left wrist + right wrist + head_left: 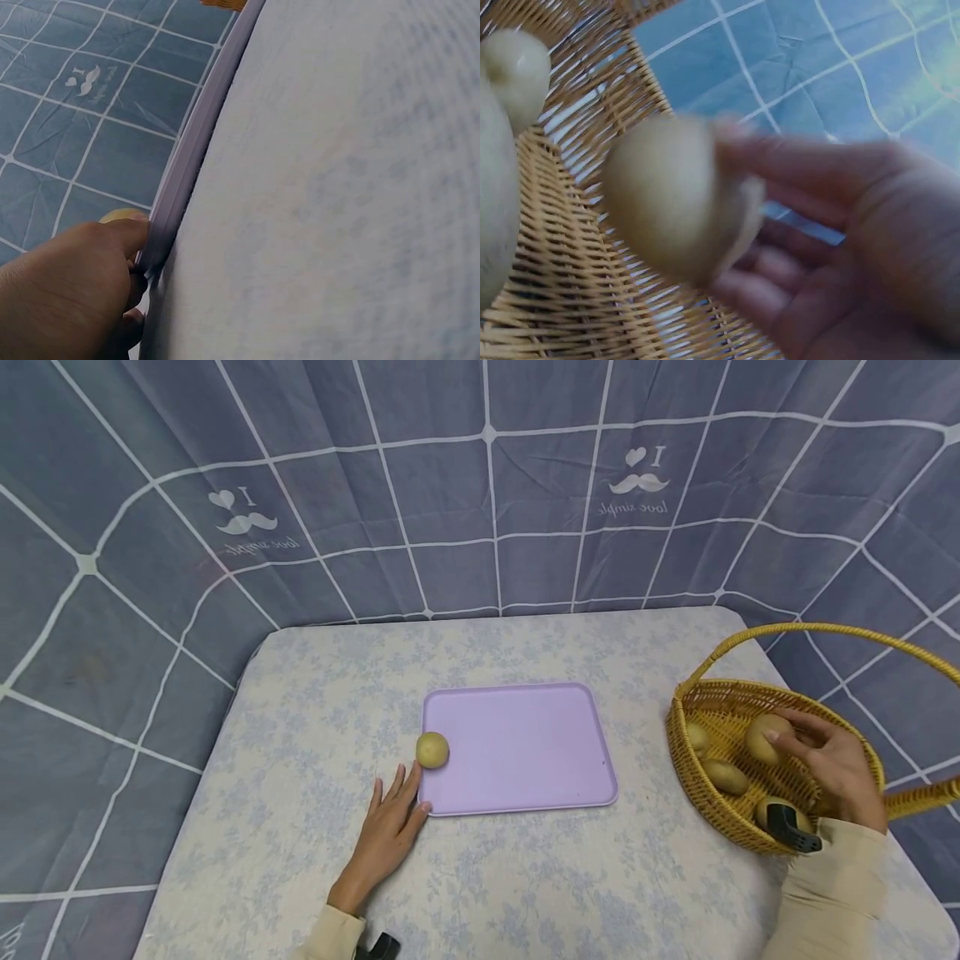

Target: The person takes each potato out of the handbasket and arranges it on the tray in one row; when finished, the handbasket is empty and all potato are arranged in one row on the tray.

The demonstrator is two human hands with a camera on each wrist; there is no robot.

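Note:
Over the wicker basket [688, 781], my right hand [838, 767] grips a round, pale yellow-brown potato [762, 740] between thumb and fingers. The right wrist view has this potato [664, 199] blurred in the fingertips, above the woven side. Several other potatoes [725, 777] lie in the basket, one partly hidden by the black wrist camera. My left hand [386, 831] rests at the left edge of a lilac tray [517, 747], fingers extended and thumb at the rim. A single round potato [432, 750] sits on the tray's left side, right by those fingertips.
The basket's tall arched handle [847, 628] rises over its far side and reaches the right edge of view. A pale floral cloth [315, 718] covers the table. Blue-grey checked curtains [450, 502] hang behind and along both sides.

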